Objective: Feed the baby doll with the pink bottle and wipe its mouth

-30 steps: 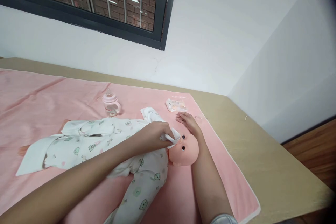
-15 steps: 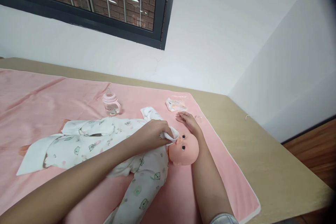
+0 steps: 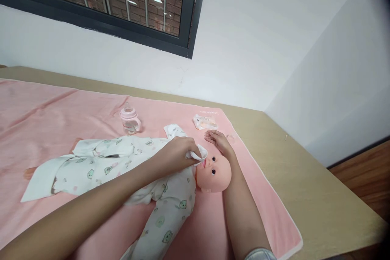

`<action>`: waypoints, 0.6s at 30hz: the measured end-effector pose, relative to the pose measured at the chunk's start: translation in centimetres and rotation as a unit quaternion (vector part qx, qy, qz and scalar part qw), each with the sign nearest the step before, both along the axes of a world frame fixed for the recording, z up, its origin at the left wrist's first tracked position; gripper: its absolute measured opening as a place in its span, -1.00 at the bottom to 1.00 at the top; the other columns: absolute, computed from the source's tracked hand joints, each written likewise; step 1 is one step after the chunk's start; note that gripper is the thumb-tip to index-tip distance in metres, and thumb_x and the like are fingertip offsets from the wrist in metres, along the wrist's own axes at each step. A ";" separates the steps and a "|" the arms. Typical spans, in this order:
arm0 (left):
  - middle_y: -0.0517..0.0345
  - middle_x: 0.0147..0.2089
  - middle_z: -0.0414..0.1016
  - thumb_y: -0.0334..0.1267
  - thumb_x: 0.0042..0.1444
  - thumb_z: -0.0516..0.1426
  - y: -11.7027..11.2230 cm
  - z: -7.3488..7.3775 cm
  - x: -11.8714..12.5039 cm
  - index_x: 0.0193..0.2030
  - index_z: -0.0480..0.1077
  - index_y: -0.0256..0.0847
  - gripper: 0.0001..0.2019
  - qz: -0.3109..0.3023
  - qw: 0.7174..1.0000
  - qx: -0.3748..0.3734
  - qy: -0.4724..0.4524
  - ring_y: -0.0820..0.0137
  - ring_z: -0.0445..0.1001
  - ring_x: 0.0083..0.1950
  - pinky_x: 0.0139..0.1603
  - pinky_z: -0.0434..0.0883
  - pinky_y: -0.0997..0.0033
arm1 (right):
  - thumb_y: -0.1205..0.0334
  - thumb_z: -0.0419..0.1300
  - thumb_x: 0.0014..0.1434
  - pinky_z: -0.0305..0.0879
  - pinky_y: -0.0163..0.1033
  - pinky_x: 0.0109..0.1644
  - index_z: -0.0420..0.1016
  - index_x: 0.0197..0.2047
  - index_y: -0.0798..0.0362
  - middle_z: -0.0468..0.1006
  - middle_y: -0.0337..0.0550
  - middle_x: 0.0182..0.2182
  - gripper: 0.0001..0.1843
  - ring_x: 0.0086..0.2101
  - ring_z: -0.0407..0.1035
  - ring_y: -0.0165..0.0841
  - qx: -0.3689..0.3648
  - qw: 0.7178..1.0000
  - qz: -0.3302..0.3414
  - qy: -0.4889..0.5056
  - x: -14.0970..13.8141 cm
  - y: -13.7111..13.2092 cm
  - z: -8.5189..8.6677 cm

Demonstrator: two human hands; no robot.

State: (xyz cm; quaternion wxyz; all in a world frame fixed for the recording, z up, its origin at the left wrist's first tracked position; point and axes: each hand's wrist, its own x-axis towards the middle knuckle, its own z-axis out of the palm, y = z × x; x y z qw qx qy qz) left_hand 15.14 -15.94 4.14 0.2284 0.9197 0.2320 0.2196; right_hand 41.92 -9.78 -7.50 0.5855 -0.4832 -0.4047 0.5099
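A baby doll (image 3: 221, 178) lies on its back on a pink blanket (image 3: 100, 115), its bald head toward the right. It wears a white suit (image 3: 152, 152) with small green and pink animal prints. My left hand (image 3: 178, 152) reaches across the doll's chest, fingers closed on a folded white cloth (image 3: 201, 154) at the doll's mouth and chin. Beyond the head, my right hand (image 3: 218, 140) lies with fingers stretched out and nothing in them. The right forearm runs along the top of the doll's head.
A pink-lidded baby bottle (image 3: 130, 121) with a handle stands behind the doll's body. A clear plastic packet (image 3: 204, 122) lies just past my right hand, near a small clear item (image 3: 230, 137). The wooden tabletop (image 3: 274, 158) meets white walls, below a barred window (image 3: 152, 4).
The white cloth in my left hand has shifted slightly off the doll's mouth, so more of the pink lips shows. My right hand stays in place.
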 end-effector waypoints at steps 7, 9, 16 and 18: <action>0.21 -0.34 0.46 -0.25 0.07 0.14 0.2 -0.2 0.1 -0.34 0.55 -0.08 -0.87 0.011 1.000 -0.024 -0.003 0.39 0.40 -0.29 -0.29 0.23 0.47 | 0.28 0.25 0.07 0.40 -0.14 0.08 0.49 -0.30 0.11 0.57 -0.09 -0.29 -0.89 -0.26 0.48 -0.40 -0.003 1.000 -0.002 -0.006 -0.1 -0.1 0.1; 0.21 -0.35 0.47 -0.26 0.07 0.14 0.2 -0.2 0.2 -0.34 0.55 -0.09 -0.87 0.013 1.000 -0.019 -0.010 0.40 0.40 -0.29 -0.29 0.22 0.47 | 0.28 0.25 0.06 0.40 -0.15 0.08 0.49 -0.30 0.11 0.57 -0.09 -0.29 -0.89 -0.26 0.48 -0.40 -0.002 1.000 -0.002 -0.005 -0.1 -0.1 0.1; 0.20 -0.35 0.47 -0.26 0.12 0.10 0.1 0.0 0.2 -0.30 0.55 -0.10 -0.82 0.013 1.000 -0.001 -0.008 0.40 0.40 -0.30 -0.30 0.22 0.46 | 0.26 0.26 0.06 0.40 -0.16 0.08 0.50 -0.28 0.12 0.58 -0.08 -0.28 -0.86 -0.24 0.48 -0.39 0.005 1.000 0.006 -0.007 0.2 0.1 -0.2; 0.21 -0.35 0.48 -0.33 0.11 0.08 0.0 0.0 0.2 -0.28 0.56 -0.07 -0.80 0.013 1.000 0.004 -0.009 0.40 0.41 -0.29 -0.28 0.24 0.46 | 0.26 0.26 0.06 0.40 -0.16 0.08 0.50 -0.27 0.12 0.58 -0.09 -0.28 -0.86 -0.24 0.48 -0.38 0.005 1.000 0.007 -0.008 0.3 0.1 -0.3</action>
